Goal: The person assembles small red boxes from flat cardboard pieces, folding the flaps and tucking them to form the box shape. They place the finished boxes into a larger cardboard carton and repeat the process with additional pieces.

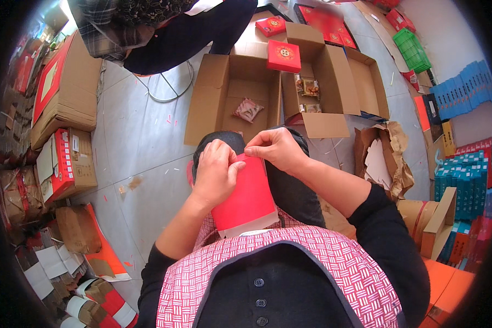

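A red paper sheet [247,194] with a whitish strip along its near edge lies across my lap. My left hand [216,174] is closed on its far left part, fingers bent and thumb on the red face. At the far edge my right hand [279,150] pinches with thumb and forefinger. Whether it is one sheet or a flat folded piece, I cannot tell. Just beyond my knees, an open cardboard box [205,98] holds a pink packet [249,110]. Beside it, another open box [333,82] contains several small clear packs [310,87].
A red patterned gift box [283,56] rests on the cardboard boxes' edges. Another person's dark-clothed leg [197,35] is at the far left. Stacked cartons [71,87] line the left. A green crate [411,50], blue boxes [464,90] and crumpled brown paper [396,145] stand right.
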Demonstrator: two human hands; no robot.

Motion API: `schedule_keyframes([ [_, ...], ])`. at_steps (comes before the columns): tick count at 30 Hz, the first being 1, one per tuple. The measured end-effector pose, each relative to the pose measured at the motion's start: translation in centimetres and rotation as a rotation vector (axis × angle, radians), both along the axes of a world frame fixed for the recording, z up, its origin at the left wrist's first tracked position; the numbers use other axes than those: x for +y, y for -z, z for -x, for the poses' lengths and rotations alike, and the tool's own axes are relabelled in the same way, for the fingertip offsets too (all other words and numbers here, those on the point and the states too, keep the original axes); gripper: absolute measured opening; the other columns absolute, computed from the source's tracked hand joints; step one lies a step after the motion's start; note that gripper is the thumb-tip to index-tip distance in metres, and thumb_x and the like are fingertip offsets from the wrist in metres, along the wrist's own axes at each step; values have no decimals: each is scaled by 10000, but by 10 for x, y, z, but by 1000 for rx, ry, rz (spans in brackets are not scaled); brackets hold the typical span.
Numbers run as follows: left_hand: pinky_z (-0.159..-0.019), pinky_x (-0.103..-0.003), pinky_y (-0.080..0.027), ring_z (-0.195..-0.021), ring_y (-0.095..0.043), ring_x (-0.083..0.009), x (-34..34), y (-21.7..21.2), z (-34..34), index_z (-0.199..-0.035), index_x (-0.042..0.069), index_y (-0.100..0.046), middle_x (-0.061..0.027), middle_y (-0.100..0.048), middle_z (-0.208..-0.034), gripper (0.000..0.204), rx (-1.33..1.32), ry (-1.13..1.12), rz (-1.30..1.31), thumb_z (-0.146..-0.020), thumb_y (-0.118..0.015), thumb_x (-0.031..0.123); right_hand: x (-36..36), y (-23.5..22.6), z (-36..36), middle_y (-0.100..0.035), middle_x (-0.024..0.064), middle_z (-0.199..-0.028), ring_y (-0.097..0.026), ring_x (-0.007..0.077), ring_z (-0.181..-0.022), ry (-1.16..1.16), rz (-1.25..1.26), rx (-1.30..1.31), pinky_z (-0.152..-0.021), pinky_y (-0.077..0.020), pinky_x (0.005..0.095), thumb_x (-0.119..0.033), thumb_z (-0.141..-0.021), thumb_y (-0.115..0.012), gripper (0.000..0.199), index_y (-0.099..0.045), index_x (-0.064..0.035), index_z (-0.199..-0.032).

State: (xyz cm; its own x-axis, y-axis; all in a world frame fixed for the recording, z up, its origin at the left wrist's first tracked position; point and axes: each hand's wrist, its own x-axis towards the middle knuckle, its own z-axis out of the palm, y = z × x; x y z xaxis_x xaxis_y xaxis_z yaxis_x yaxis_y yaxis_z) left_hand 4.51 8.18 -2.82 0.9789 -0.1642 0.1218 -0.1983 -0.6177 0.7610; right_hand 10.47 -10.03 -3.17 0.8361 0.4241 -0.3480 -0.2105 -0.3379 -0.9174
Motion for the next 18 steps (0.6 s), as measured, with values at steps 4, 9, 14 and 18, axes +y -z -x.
schedule_keyframes([
  [4, -734, -418, -390, -823, -495, -330, 2, -3, 2, -733, 24, -493, -139, -504, -822, 204, -5, -17, 18, -739, -687, 87, -9, 12, 4, -681, 71, -856, -617, 96, -790, 129, -258, 113, -741, -494, 243, -76, -817, -692, 131, -680, 35, -887],
  [9, -725, -416, -391, -811, -496, -334, 4, -6, 3, -731, 21, -487, -144, -506, -817, 208, 4, 0, 45, -739, -686, 81, -18, 10, 4, -676, 69, -883, -618, 102, -834, 53, -245, 163, -787, -490, 247, -79, -848, -659, 111, -665, 20, -899],
  [14, -659, -348, -399, -724, -477, -272, 8, -4, 5, -718, 10, -463, -116, -472, -751, 217, -31, 5, 112, -733, -678, 35, -16, 6, 6, -653, 78, -988, -595, 106, -935, -49, -305, 111, -855, -473, 260, -81, -879, -623, 124, -644, 20, -946],
  [18, -641, -332, -401, -710, -478, -255, 12, 1, 8, -717, 5, -462, -110, -470, -749, 211, -1, -43, 136, -746, -669, 31, 1, 5, 42, -568, 98, -1188, -545, 140, -1076, 28, -320, -55, -925, -456, 286, -55, -904, -573, 208, -598, 12, -1099],
])
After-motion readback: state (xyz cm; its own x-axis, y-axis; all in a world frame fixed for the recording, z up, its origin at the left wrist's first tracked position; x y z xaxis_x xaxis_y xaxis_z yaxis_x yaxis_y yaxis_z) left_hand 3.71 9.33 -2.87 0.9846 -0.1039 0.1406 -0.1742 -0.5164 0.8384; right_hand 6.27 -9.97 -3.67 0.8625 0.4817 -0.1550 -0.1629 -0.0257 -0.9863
